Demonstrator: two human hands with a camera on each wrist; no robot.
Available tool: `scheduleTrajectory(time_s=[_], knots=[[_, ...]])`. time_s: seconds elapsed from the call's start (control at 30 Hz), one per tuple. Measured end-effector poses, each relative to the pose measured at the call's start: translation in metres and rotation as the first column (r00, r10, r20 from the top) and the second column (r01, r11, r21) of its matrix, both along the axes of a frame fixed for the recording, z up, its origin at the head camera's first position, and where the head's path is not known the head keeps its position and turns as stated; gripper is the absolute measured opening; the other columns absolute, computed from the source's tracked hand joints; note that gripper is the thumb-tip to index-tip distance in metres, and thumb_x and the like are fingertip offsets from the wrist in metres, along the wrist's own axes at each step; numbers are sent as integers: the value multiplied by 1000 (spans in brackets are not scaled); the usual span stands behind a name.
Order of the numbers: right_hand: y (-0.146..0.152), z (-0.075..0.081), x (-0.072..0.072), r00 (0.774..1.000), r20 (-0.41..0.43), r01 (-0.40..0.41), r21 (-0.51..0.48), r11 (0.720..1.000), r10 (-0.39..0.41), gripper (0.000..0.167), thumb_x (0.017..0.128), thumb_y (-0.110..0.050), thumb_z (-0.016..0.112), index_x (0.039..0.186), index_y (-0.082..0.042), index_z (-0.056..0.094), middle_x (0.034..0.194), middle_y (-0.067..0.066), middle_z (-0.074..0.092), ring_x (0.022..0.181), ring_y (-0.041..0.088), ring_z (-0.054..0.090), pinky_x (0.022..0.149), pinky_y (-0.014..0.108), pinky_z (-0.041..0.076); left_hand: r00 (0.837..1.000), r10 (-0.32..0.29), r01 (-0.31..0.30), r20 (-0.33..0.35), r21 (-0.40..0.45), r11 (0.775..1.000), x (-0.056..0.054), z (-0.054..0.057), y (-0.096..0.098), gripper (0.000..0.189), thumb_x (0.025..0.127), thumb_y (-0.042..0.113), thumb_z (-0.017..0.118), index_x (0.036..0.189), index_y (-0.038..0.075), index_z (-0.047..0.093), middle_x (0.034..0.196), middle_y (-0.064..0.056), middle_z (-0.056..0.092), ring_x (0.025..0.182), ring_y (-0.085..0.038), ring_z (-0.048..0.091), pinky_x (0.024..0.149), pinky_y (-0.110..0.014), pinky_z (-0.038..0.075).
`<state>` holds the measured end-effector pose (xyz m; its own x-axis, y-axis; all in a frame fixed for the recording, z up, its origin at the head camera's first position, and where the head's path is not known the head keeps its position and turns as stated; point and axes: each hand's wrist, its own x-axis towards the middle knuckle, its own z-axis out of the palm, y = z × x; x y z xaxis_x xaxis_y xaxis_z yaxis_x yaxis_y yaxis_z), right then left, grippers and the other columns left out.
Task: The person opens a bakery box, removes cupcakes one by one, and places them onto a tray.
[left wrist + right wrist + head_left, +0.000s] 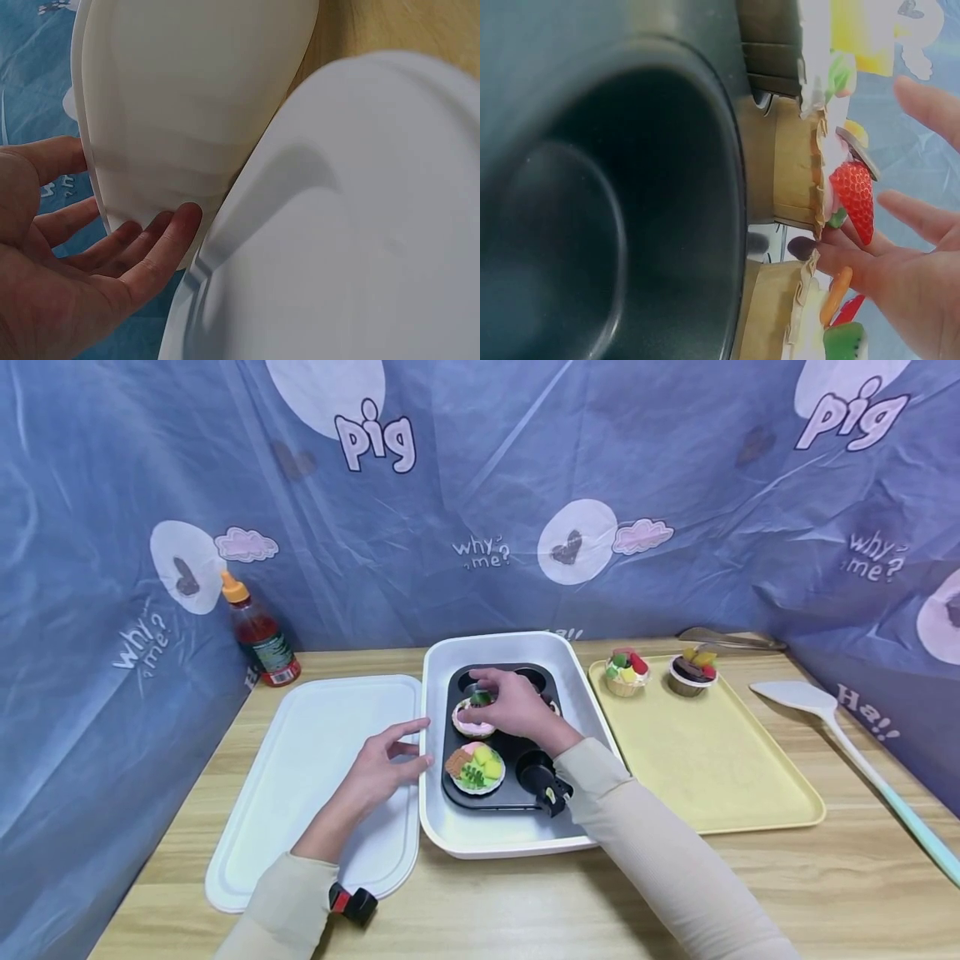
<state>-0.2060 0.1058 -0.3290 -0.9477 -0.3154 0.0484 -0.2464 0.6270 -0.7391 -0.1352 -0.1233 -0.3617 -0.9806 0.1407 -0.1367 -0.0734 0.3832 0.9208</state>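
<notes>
A white bin [588,727] holds a black muffin pan [525,752]. My right hand [512,702] reaches into the pan, its fingers curled over a pink-frosted cupcake [469,723] and closing on its green topping. The right wrist view has an empty dark pan cup [615,217], a strawberry-topped cupcake [810,180] and a kiwi-topped one [810,322] against my right hand [915,247]. A fruit-topped cupcake [476,768] sits in the pan's front left cup. My left hand [384,762] lies over a white lid [300,777], straight fingers touching the bin's left wall [187,112].
A red sauce bottle [258,637] stands at the back left. Right of the bin lies a yellow tray [712,768] carrying two cupcakes [626,671] [692,671]. Metal tongs [727,639] and a white spatula [847,735] lie at the right. Blue cloth walls three sides.
</notes>
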Motion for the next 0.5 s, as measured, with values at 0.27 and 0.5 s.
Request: scheduleTrajectory(time_s=[0.27, 0.5], knots=[[-1, 1, 1, 1000, -17, -12, 17, 1000, 13, 74, 80, -31, 86, 144, -12, 55, 134, 16, 66, 125, 30, 63, 104, 45, 51, 1000, -9, 9, 0, 20, 1000, -1, 0, 1, 58, 92, 13, 72, 146, 17, 54, 138, -16, 57, 118, -29, 60, 82, -30, 56], [-1, 0, 1, 999, -23, -22, 41, 999, 23, 72, 77, -24, 87, 141, -10, 58, 133, 16, 67, 122, 30, 64, 102, 44, 51, 1000, -8, 8, -5, 26, 1000, 0, -1, 1, 58, 90, 11, 72, 146, 15, 54, 140, -15, 56, 116, -29, 60, 81, -29, 57]])
